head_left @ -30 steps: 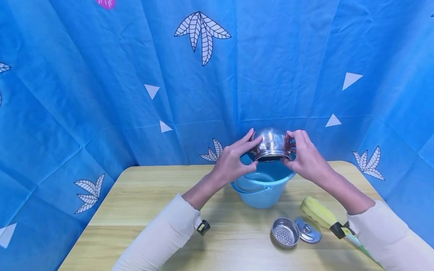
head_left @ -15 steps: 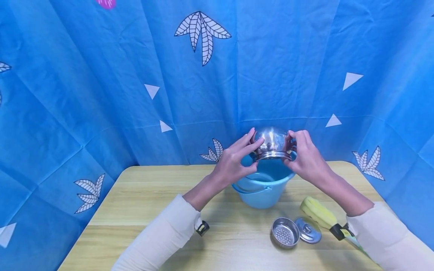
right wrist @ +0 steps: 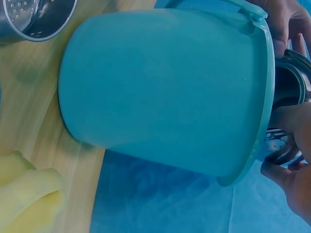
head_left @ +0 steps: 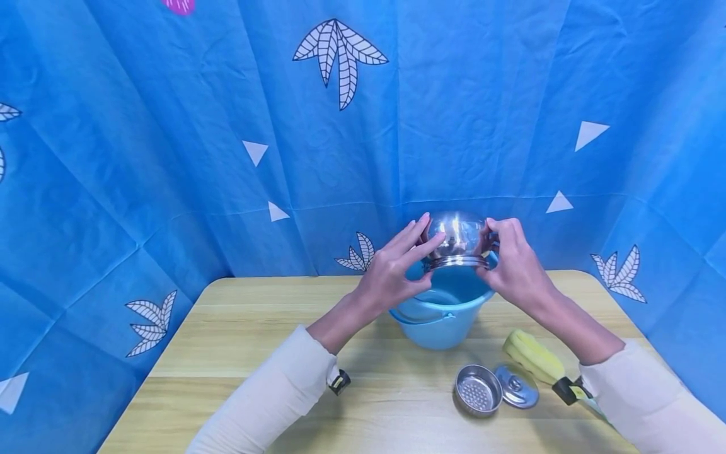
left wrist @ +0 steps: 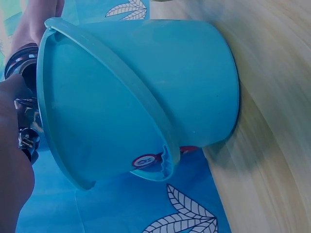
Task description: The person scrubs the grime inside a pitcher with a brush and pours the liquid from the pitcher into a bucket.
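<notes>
A shiny steel pot (head_left: 458, 236) is tipped mouth-down over the open top of a light blue bucket (head_left: 433, 331). My left hand (head_left: 390, 270) grips the pot's left side, fingers spread over its wall and thumb at the rim. On the opposite side my right hand (head_left: 517, 266) holds it, thumb low near the rim and fingers by the handle. Both wrist views show the pot's dark mouth partly behind the bucket's rim (right wrist: 269, 97). The bucket stands upright, its handle (left wrist: 141, 97) hanging down. Whether liquid is flowing cannot be made out.
A small perforated steamer basket (head_left: 478, 391) stands on the wooden table (head_left: 244, 353), with a steel lid (head_left: 517, 386) beside it. A yellow sponge-headed brush (head_left: 533, 357) lies right of these, its handle partly under the right sleeve. Blue patterned cloth (head_left: 340, 157) hangs behind.
The pot has tilted further over and shifted slightly right, so its dark opening no longer shows in the head view. Both hands keep their hold; the bucket stays put.
</notes>
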`<state>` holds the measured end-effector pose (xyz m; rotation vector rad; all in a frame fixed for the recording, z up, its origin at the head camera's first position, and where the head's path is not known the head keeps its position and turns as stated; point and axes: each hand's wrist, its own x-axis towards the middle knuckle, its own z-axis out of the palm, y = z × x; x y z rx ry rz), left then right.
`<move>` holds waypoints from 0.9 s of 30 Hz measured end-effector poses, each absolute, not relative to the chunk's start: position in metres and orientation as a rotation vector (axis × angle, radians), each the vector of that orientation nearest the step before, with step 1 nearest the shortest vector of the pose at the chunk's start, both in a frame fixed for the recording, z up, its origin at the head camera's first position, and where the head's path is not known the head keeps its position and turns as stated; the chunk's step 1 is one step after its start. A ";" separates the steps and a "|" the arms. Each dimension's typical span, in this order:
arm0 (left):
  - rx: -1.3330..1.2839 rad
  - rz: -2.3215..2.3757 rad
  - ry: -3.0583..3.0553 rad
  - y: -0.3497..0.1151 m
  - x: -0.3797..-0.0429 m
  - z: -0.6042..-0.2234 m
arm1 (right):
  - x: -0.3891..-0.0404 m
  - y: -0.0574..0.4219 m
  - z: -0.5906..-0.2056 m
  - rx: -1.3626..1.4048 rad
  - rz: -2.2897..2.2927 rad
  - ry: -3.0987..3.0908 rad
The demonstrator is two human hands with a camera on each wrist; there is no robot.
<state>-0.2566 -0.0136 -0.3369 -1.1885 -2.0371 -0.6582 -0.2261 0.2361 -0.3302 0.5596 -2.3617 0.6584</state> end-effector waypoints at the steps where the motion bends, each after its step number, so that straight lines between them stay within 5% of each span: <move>1: -1.190 -0.650 -2.031 -0.013 -0.256 -0.336 | -0.226 0.236 -0.330 0.560 0.658 -2.354; 27: -1.216 -0.583 -1.929 -0.014 -0.257 -0.332 | -0.231 0.240 -0.333 0.645 0.581 -2.171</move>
